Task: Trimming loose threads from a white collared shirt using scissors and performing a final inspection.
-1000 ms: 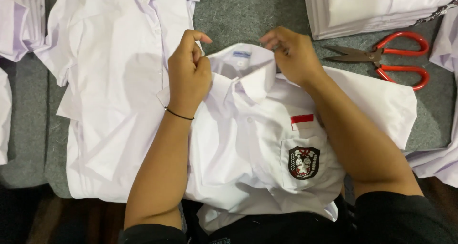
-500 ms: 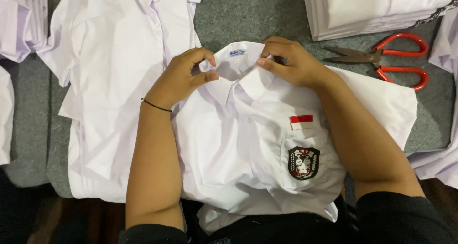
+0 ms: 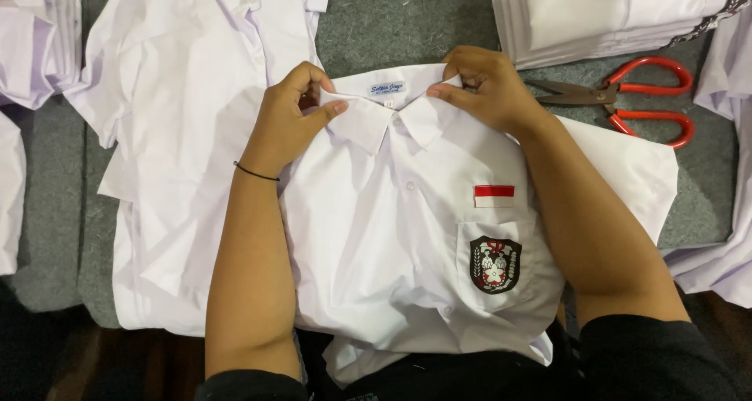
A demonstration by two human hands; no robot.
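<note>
Bare forearms, both sleeves black and pushed up near the elbows. Thin black band (image 3: 255, 171) around the left wrist. Left hand (image 3: 291, 119) and right hand (image 3: 487, 92) bare, no rings seen.

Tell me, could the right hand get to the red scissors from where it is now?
Probably yes. The right hand pinches the white shirt at its collar, and the red scissors lie just beside it on the grey mat with nothing between; it would have to let go first.

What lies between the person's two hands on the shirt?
In the head view, between the left hand and right hand lies the shirt's collar, with its small neck label.
</note>
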